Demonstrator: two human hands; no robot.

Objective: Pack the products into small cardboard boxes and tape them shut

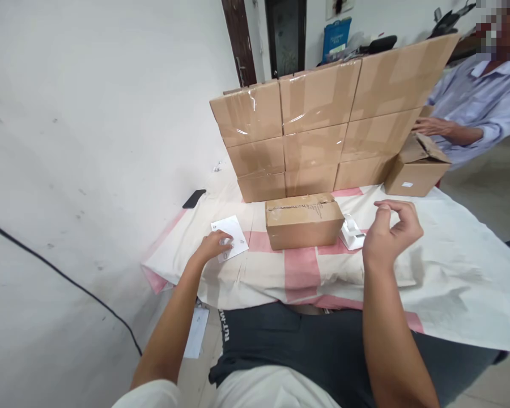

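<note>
My left hand (212, 246) is over a white sheet of paper (237, 231) with a few small dark marks on it, its thumb and forefinger slightly apart. My right hand (391, 232) is raised above the cloth, to the right of a white tape dispenser (352, 231). Its fingers are curled and meet near the thumb tip; whether anything small is between them does not show. Between my two hands a closed cardboard box (305, 229) lies on the table, with a ragged tape seam along its top. The dispenser stands against the box's right end.
A wall of taped cardboard boxes (314, 124) rises behind. At the right, another box (419, 173) has raised flaps, near a co-worker's hand (433, 126). A black phone (194, 198) lies by the left wall. A white and pink cloth (301, 275) covers the table.
</note>
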